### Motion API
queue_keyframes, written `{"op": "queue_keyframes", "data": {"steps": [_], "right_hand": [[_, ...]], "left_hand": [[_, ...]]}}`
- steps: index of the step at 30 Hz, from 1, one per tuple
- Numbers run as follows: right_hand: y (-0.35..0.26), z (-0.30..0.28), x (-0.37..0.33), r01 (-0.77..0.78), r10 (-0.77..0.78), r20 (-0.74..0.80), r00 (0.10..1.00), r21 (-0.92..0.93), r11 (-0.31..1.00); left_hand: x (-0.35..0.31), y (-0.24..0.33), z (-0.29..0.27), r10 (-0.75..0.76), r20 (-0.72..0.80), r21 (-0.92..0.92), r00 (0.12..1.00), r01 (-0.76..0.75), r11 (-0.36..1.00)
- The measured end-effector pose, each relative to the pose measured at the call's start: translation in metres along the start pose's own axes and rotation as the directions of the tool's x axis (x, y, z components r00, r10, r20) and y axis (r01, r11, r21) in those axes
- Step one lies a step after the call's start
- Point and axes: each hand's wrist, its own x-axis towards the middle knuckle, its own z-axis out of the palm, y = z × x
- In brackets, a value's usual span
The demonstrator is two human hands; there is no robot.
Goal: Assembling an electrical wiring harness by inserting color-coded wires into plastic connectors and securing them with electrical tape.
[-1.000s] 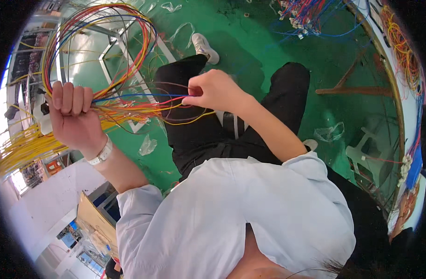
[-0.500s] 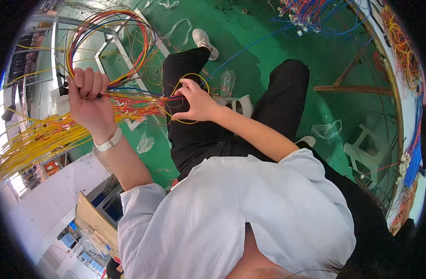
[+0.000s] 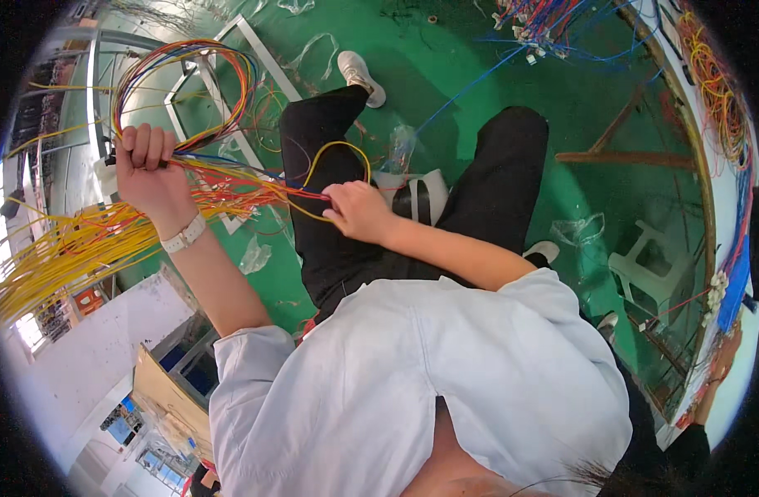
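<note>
A coil of red, yellow, blue and dark wires (image 3: 245,87) rises in a loop above my left hand (image 3: 154,170). That hand is closed round the bundle where the loop begins. From there the loose wire length (image 3: 255,184) runs right across my leg to my right hand (image 3: 359,212), whose fingers are closed on it. One yellow wire (image 3: 346,145) bows up beside the right hand. Below and left of the coil lies a thick spread of yellow wires (image 3: 73,253), with orange-red strands near its right end. Exactly which wires sit inside the right fist is hidden.
A metal frame (image 3: 259,50) stands behind the coil. White plastic stools are between my legs (image 3: 433,195) and at the right (image 3: 640,265). Tangled wires (image 3: 553,25) hang at the upper right along a board's edge. Plastic scraps (image 3: 255,255) litter the green floor.
My right hand has gone from spread fingers to a closed grip on the wires, moving slightly right and down. The coil has dropped a little with my left hand. A blue wire has slipped away rightward.
</note>
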Motion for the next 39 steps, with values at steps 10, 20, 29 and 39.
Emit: {"op": "queue_keyframes", "data": {"steps": [10,20,29,39], "right_hand": [[0.077,-0.164,-0.062,-0.417,0.408,0.109,0.906,0.384,0.824],[0.07,-0.168,-0.006,0.188,0.704,0.116,0.7,0.922,-0.339],[0.029,-0.149,0.065,-0.11,0.601,-0.018,0.799,0.978,0.176],[0.021,-0.161,0.059,-0.345,0.574,0.042,0.818,0.835,0.429]], "left_hand": [[0.033,0.011,-0.058,-0.16,-0.044,-0.012,0.986,0.159,0.987],[-0.041,-0.183,0.019,0.051,-0.231,0.414,0.972,0.051,0.909],[-0.078,-0.24,0.094,-0.389,-0.086,0.253,0.917,0.398,0.882],[-0.069,-0.236,0.069,-0.728,0.129,-0.024,0.673,0.736,0.676]]}}
